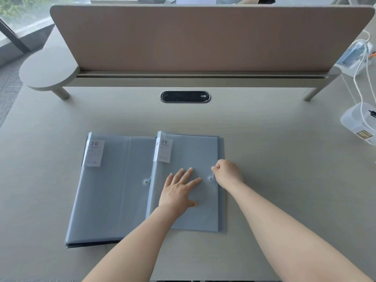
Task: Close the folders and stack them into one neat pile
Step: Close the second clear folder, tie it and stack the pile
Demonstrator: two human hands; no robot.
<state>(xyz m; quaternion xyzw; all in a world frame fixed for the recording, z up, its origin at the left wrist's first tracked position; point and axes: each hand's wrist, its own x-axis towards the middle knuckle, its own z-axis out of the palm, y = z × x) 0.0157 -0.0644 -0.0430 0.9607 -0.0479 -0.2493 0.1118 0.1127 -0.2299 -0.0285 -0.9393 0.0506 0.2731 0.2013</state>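
Observation:
Two translucent grey-blue folders lie side by side on the desk, each with a white "20 pockets" label at its top left. The left folder (109, 190) lies closed, its button and string at its right edge. The right folder (195, 151) overlaps the left one's right edge. My left hand (179, 190) presses flat on the right folder's cover, fingers spread. My right hand (227, 173) is closed in a pinch on the thin closure string (213, 175) beside the round button (210, 178) near that folder's right edge.
A tan divider panel (203, 37) on a raised shelf crosses the back of the desk (284, 159). A black oval cable port (185, 96) sits behind the folders. White cables and a clear plastic box (360, 121) lie at the right edge.

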